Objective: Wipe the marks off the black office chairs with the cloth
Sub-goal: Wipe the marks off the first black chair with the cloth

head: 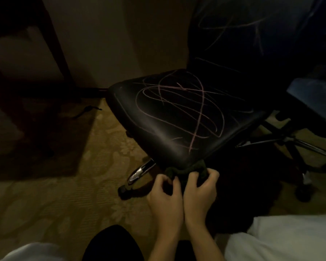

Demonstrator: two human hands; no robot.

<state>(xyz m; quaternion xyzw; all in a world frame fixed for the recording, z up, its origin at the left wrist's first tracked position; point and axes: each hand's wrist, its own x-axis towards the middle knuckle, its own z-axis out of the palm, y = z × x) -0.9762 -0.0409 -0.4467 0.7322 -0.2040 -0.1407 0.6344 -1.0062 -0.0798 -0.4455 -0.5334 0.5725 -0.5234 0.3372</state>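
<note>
1. Two office chairs are visible. The first black chair [184, 117] stands in the middle of the view, with its seat turned toward the person. A second chair [309, 95] stands just beside it at the right edge, and only a part of its seat and legs can be seen.
2. The seat of the first chair carries many pale pink marks [183, 106], loops and crossing lines that cannot be counted exactly. Some more pale lines are on its backrest [233, 34], which is very dark.
3. There is one cloth [186, 169]. It is dark green and bunched, and it sits at the front edge of the seat, touching it, just above the two hands.
4. Two bare hands are in view, side by side and touching each other, both reaching forward below the front edge of the seat.
5. The left hand [166, 196] has its fingers curled, and the fingertips pinch the lower left part of the cloth.
6. The right hand [200, 189] has its fingers curled around the right part of the cloth, with the thumb on top of the bunch.
7. One shiny metal leg [141, 171] of the chair base shows under the seat, at the left of the hands, on a patterned carpet [64, 200].
8. A white fabric [290, 238] lies at the lower right corner.
</note>
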